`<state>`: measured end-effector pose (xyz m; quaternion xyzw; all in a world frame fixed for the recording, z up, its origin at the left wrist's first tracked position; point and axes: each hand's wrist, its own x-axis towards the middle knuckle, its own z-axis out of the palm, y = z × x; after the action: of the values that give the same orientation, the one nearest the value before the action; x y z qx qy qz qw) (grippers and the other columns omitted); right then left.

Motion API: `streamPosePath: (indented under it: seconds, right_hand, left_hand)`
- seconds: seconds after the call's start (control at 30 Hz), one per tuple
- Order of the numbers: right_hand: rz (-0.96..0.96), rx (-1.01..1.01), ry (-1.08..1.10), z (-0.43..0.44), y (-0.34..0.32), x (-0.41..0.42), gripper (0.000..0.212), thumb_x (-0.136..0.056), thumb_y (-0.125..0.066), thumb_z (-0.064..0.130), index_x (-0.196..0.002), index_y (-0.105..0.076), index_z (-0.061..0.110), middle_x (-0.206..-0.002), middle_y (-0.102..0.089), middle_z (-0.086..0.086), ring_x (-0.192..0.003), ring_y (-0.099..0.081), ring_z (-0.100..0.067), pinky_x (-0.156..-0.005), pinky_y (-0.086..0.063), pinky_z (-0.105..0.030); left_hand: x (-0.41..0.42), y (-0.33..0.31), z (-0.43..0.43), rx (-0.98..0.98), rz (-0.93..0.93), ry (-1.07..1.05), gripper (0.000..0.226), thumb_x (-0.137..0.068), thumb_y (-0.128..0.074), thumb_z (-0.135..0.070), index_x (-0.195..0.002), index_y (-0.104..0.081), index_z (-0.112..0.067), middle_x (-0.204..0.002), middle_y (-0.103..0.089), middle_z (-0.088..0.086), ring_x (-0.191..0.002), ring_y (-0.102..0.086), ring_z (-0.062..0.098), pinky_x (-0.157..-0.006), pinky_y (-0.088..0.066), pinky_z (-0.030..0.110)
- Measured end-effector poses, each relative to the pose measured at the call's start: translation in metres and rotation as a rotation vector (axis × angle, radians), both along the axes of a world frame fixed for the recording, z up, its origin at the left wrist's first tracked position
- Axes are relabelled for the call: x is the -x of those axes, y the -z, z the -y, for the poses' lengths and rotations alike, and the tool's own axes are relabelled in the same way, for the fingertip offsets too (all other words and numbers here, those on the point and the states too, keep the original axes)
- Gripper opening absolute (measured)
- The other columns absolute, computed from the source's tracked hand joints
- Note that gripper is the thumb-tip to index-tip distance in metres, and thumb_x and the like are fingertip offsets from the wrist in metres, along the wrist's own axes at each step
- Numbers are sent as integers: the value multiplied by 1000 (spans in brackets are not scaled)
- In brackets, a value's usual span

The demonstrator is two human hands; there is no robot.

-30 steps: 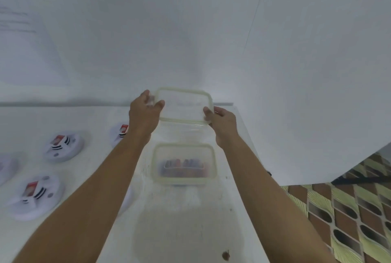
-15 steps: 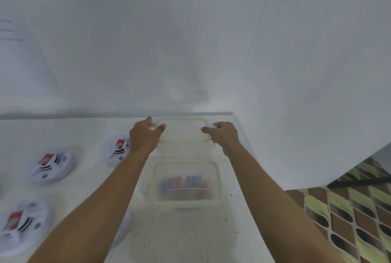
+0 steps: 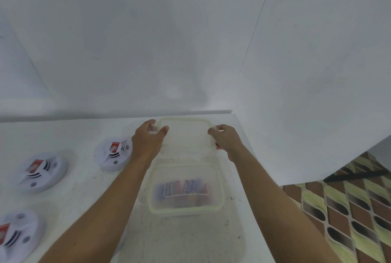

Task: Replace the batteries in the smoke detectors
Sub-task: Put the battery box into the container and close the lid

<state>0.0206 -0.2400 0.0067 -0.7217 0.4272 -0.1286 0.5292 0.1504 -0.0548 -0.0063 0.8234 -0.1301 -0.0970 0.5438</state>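
Smoke detectors (image 3: 113, 153) lie on the left part of the white table (image 3: 74, 195), three of them in view: round white housings turned so that a red-and-white label and dark slots show. The one marked is nearest the middle and sits just beside the left forearm. A second (image 3: 42, 170) lies further left, and a third (image 3: 17, 233) is at the near left corner, partly cut off by the picture's edge. The batteries (image 3: 184, 191) are in a clear plastic container (image 3: 219, 203) that stands open on the table between the two forearms. They lie side by side in a row in red and blue wrappers, blurred by the cloudy wall of the box, so their number cannot be told. Beyond the container, close to the table's far edge and the white wall (image 3: 148, 51), is the container's clear lid (image 3: 186, 135), lying flat or nearly so. Both hands are on it. The left hand (image 3: 146, 142) grips its left end, thumb on the near side and fingers curled over the far side around a small clear tab. The right hand (image 3: 226, 140) holds the right end with its fingers bent over the rim. The lid seems to touch the tabletop, though its clear plastic against the white surface makes that hard to confirm. The detectors are apart from the container and from both hands. At the right, past the table's edge, a floor (image 3: 349, 209) patterned in brown, yellow and black shows.
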Motion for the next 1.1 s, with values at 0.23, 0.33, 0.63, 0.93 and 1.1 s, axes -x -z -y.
streamPosePath:
  seconds: [0.23, 0.33, 0.63, 0.93, 1.1]
  right_hand:
    - [63, 132, 32, 8, 0, -3, 48, -97, -64, 31, -139, -57, 9, -141, -58, -5, -130, -53, -21, -106, -41, -31]
    - [53, 89, 39, 13, 4, -6, 49, -95, -65, 33, -138, -58, 9, -127, -61, -6, -116, -58, -22, -102, -46, -34]
    - [81, -26, 5, 16, 10, 3, 26, -97, -64, 28, -117, -60, 13, -94, -63, -1, -75, -61, -17, -75, -57, -33]
    - [46, 10, -3, 15, 3, -3, 34, -94, -66, 34, -121, -59, 13, -91, -58, -1, -74, -54, -18, -65, -44, -28]
    - [36, -63, -71, 22, 1, 7, 25, -97, -64, 25, -116, -59, 9, -76, -54, -2, -60, -45, -15, -55, -38, -25]
  left_hand:
    - [-6, -6, 7, -53, 74, -27, 57, -86, -71, -41, -133, -59, -10, -130, -63, 10, -124, -55, 26, -105, -41, 37]
    - [-5, -4, 11, -56, 46, -26, 55, -87, -69, -40, -132, -59, -10, -128, -63, 11, -122, -55, 27, -105, -41, 37]
    - [-3, -1, 8, -53, 7, 2, 49, -88, -69, -38, -130, -60, -14, -110, -64, 2, -110, -60, 23, -99, -46, 36]
    - [-11, -4, 15, -137, 99, 18, 51, -90, -66, -41, -131, -59, -11, -120, -66, 10, -114, -59, 25, -101, -45, 38]
    - [-7, 0, 12, -133, 106, 54, 49, -91, -64, -41, -131, -59, -12, -101, -61, 4, -104, -57, 20, -99, -43, 35]
